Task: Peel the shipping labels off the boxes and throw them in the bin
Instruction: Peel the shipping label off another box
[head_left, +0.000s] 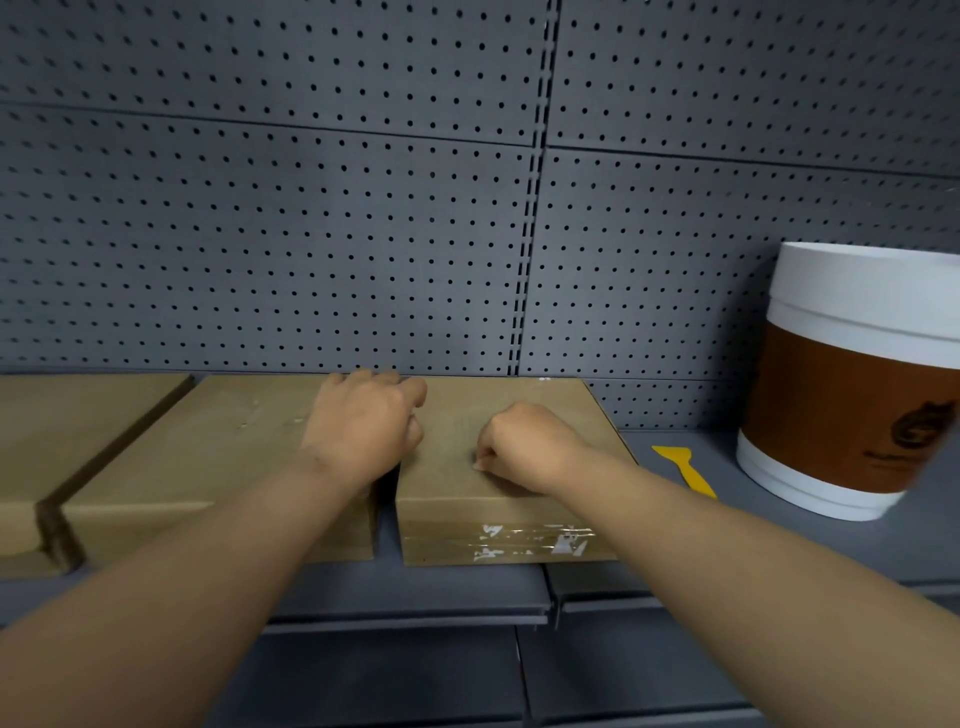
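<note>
Three flat cardboard boxes lie side by side on a grey shelf. My left hand (366, 426) rests curled on the left edge of the right box (524, 514), over the gap beside the middle box (208, 457). My right hand (524, 447) sits on the right box's top with thumb and fingers pinched together against the cardboard; what they pinch is too small to make out. Clear tape with white label scraps (524, 540) runs across that box's front face. No whole label shows on any box top. The bin (852, 379), a white tub with a brown band, stands at the right.
A yellow plastic scraper (685, 470) lies on the shelf between the right box and the bin. A third box (57, 441) sits at the far left. Grey pegboard (363, 234) forms the back wall. The shelf's front edge (415, 608) runs below the boxes.
</note>
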